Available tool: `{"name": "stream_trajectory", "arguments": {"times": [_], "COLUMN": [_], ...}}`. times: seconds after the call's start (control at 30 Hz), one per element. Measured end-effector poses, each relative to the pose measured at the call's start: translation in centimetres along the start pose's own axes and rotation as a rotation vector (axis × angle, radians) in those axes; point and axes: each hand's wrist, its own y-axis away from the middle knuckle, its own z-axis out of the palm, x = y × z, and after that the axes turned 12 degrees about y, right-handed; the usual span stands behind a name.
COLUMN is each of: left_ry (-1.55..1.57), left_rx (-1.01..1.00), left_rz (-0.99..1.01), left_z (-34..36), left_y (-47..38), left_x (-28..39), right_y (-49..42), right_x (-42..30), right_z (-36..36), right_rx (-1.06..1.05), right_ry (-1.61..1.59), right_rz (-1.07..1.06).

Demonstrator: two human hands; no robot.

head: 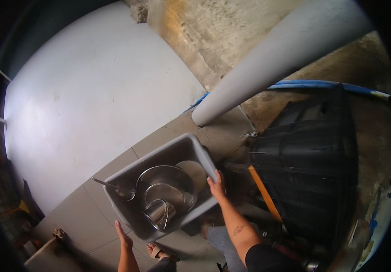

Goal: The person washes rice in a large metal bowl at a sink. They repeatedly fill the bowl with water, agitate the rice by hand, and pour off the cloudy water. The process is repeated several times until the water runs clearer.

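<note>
A grey plastic tub sits low in front of me, over the tiled floor. My right hand is on the rim at its right end. Beside the lower left corner, my left hand is raised with nothing in it, apart from the tub. Inside the tub lie a metal ladle with its handle over the left rim, a large metal bowl with a smaller round metal vessel in it, a metal cup or small pot tipped on its side, and a pale round item at the right.
A grey pipe slants down to the tiles behind the tub. At the right stands a large black plastic container, with an orange strip beside it. A blue hose runs behind. A white wall or panel fills the upper left.
</note>
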Motion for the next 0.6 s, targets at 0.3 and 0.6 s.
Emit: {"name": "stream_trajectory", "arguments": {"times": [0.3,0.6], "left_ry": [-0.506,-0.934], "left_rx": [-0.233,-0.805], "left_rz": [-0.491,-0.337], "left_z": [4.5,11.4], "left_y": [24.4,33.7], "left_x": [17.4,27.6], "right_y": [18.6,47.8], "right_x": [-6.0,6.4], "right_z": [-17.8,-32.0], "right_rx": [-0.163,-0.594], "right_ry": [-0.123,-0.118], "right_rz": [-0.182,0.866]}}
